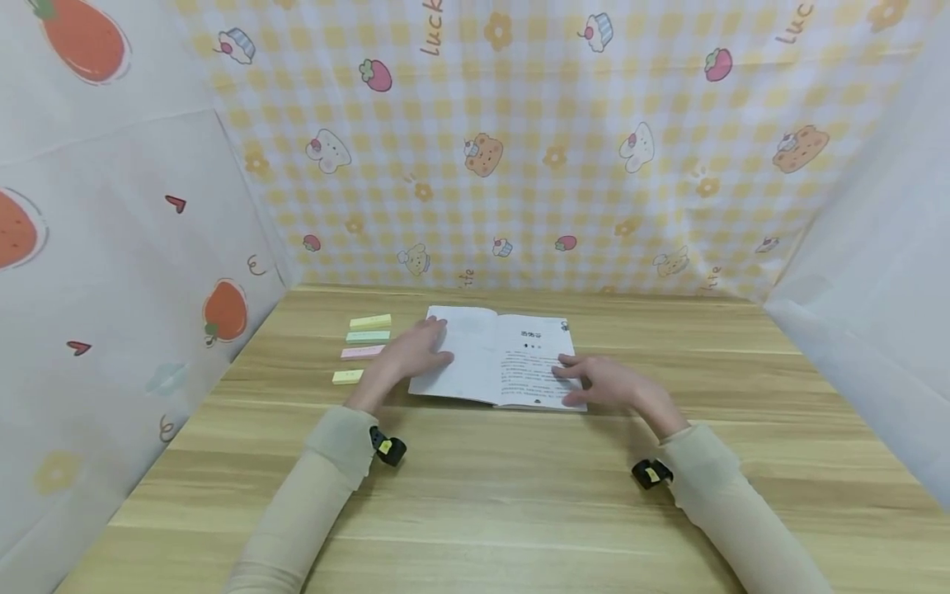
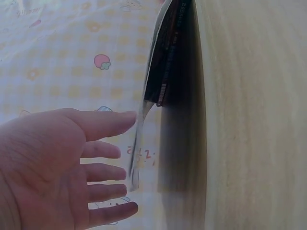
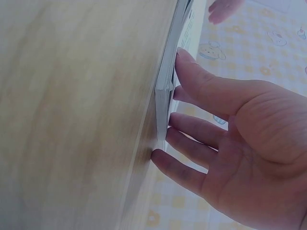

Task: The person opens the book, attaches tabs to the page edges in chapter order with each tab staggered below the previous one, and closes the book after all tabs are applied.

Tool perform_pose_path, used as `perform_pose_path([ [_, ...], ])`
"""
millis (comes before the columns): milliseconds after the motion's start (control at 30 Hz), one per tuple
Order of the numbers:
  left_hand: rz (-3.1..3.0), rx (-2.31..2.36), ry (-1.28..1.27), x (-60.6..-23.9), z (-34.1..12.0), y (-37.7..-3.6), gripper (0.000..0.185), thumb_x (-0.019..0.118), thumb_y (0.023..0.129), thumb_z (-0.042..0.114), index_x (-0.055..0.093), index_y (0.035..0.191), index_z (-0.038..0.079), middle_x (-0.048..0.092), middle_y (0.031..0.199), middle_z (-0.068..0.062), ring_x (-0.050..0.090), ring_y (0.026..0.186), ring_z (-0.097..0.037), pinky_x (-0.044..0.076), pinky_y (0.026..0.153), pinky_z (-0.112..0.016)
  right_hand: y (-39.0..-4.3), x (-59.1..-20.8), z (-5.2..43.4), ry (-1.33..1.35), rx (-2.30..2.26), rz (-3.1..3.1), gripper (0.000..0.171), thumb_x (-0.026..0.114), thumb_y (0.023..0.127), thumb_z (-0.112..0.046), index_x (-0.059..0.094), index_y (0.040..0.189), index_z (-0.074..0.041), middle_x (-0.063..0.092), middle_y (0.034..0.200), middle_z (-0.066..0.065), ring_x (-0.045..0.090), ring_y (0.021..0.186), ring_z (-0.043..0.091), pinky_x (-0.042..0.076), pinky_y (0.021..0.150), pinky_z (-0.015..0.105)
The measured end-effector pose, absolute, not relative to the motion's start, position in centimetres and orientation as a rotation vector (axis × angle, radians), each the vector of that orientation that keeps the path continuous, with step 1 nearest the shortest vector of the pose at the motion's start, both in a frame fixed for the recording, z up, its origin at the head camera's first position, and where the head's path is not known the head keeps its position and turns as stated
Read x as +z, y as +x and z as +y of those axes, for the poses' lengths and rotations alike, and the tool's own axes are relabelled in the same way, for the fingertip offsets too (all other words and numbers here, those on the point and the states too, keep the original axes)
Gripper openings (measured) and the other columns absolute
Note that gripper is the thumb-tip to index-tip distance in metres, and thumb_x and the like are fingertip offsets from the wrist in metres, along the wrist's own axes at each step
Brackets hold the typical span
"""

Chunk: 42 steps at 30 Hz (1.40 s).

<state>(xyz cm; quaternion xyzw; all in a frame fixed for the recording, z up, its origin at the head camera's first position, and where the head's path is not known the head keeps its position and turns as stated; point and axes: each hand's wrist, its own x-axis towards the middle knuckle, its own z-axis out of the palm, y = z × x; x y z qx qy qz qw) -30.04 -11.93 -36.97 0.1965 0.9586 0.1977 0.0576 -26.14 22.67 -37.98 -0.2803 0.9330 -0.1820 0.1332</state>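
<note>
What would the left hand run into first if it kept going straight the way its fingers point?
Probably the open book: the left hand lies at its left page, fingers aimed across it.

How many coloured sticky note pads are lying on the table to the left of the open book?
4, in a column left of the open book: yellow pad farthest, green pad, pink pad, and nearest yellow pad, partly behind the left hand, which might hide another.

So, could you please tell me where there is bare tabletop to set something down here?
The table is bare right of the book up to the right curtain, and across the near strip in front of both sleeves. It is crowded left of the book: four sticky-note pads lie there, with the left hand beside them.
</note>
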Motion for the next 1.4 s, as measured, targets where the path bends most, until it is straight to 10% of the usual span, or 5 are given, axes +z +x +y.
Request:
perform_pose_path([
  [467, 2.973, 0.682, 0.532, -36.0, -12.5, -30.3, 0.064, 0.057, 0.103, 0.033, 0.036, 0.154, 0.000, 0.033, 0.158, -0.024, 0.032, 0.145, -0.041, 0.030, 0.115, -0.056, -26.0, -37.9, 22.6, -0.814, -0.529, 2.707, 0.056, 0.072, 0.094, -0.023, 0.055, 0.142, -0.001, 0.035, 0.156, 0.025, 0.030, 0.143, 0.049, 0.027, 0.115, 0.060],
  [667, 3.037, 0.746, 0.540, -35.6, -13.1, -30.4, 0.060, 0.058, 0.103, 0.029, 0.041, 0.151, -0.003, 0.055, 0.137, -0.028, 0.059, 0.118, -0.042, 0.043, 0.107, -0.053, -26.0, -37.9, 22.7, -0.808, -0.520, 2.709, 0.055, 0.071, 0.095, -0.023, 0.054, 0.143, -0.001, 0.035, 0.156, 0.025, 0.030, 0.143, 0.048, 0.027, 0.115, 0.060],
  [1400, 3.121, 0.922, 0.461, -35.9, -17.0, -33.1, 0.055, 0.061, 0.100, 0.025, 0.047, 0.147, 0.000, 0.042, 0.151, -0.026, 0.037, 0.140, -0.046, 0.033, 0.112, -0.061, -26.0, -38.1, 22.8, -0.790, -0.536, 2.710, 0.057, 0.071, 0.095, -0.023, 0.053, 0.144, -0.002, 0.034, 0.157, 0.023, 0.029, 0.144, 0.047, 0.027, 0.115, 0.059],
])
